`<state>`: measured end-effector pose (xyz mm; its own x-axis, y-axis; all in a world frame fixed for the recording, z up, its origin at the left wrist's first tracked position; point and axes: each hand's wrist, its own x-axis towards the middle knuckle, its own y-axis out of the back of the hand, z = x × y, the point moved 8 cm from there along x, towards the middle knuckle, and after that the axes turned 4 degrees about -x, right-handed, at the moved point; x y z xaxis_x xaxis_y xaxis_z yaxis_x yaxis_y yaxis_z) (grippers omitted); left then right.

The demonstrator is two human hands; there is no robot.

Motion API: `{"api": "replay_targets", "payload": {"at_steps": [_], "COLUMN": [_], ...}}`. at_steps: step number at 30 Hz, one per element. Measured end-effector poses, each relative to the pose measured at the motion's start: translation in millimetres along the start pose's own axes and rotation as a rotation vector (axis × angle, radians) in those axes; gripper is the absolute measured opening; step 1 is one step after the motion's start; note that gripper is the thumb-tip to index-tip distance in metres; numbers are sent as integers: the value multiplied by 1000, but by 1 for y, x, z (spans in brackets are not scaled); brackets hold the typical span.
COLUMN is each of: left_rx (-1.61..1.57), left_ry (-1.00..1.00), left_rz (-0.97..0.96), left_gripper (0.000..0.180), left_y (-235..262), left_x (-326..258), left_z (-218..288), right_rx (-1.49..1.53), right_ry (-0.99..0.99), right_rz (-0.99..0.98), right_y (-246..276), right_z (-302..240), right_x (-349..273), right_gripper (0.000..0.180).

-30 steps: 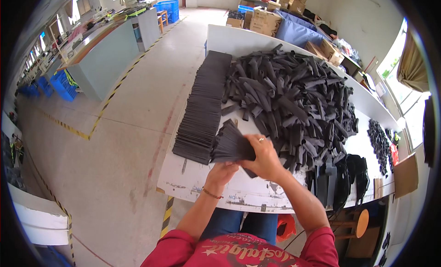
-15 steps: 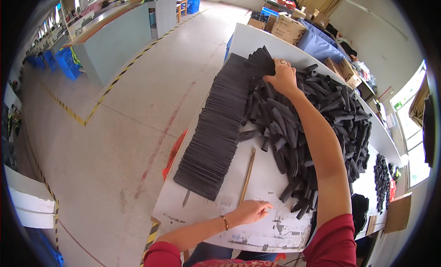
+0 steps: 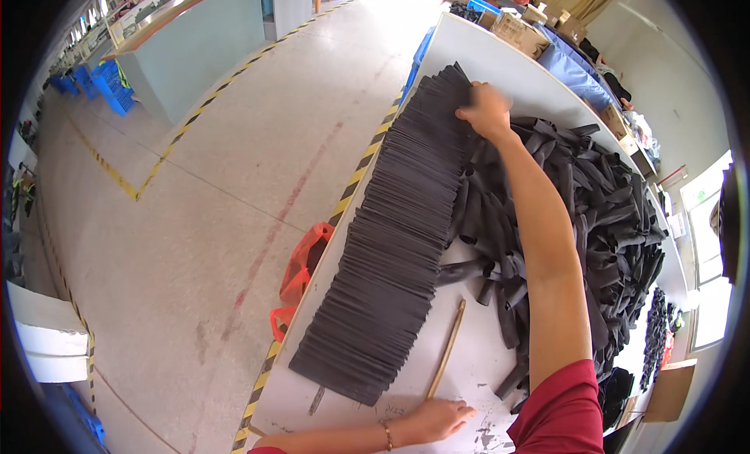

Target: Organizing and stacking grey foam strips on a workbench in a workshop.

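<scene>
A long row of overlapping flat black fabric pieces [image 3: 383,243] runs along the left side of the white table [image 3: 469,360]. At its far end, my right hand [image 3: 489,112] grips the edge of the last pieces, its fingertips blurred and partly hidden. My left hand [image 3: 439,420] rests near the table's front with fingers loosely stretched out and nothing in them. Just beyond it lies a thin wooden stick [image 3: 448,348]. Right of the row spreads a heap of loose black fabric tubes [image 3: 601,219], partly covered by my right forearm.
Red plastic bags [image 3: 305,266] hang at the table's left edge. A white raised board [image 3: 531,79] borders the table's far right side, with cardboard boxes [image 3: 519,33] beyond it. Yellow-and-black tape marks the floor [image 3: 234,180]. Blue crates [image 3: 113,87] stand by a grey counter.
The fanned bunch under my right hand has come down into line with the row's far end. My head view has shifted, so the table sits lower. My left hand stays near the stick.
</scene>
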<state>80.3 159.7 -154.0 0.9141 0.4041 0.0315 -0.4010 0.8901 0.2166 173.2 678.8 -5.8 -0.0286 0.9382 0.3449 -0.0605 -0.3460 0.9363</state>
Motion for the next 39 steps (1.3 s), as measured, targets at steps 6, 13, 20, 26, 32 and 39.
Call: {"api": "replay_targets", "payload": {"at_steps": [6, 13, 20, 26, 32, 39], "left_rx": [133, -114, -3, -7, 15, 23], "left_ry": [-16, 48, 19, -52, -49, -13], "left_rz": [20, -38, -203, -158, -164, -147], "left_gripper": [24, 27, 43, 58, 59, 56], "left_y": [-8, -16, -9, 0, 2, -17], "left_x": [5, 7, 7, 5, 4, 5], "left_z": [-11, -26, -19, -14, -13, -24], "right_rx": [-11, 123, 118, -101, -156, -182], "right_ry": [107, 208, 179, 8, -106, -84], "right_rz": [-53, -177, -197, -271, -150, -130], "right_y": [-38, -70, -82, -80, -103, -102], "right_z": [4, 29, 32, 5, -17, -23], "right_x": [48, 82, 85, 74, 77, 78], "right_gripper": [76, 83, 99, 95, 83, 84]}}
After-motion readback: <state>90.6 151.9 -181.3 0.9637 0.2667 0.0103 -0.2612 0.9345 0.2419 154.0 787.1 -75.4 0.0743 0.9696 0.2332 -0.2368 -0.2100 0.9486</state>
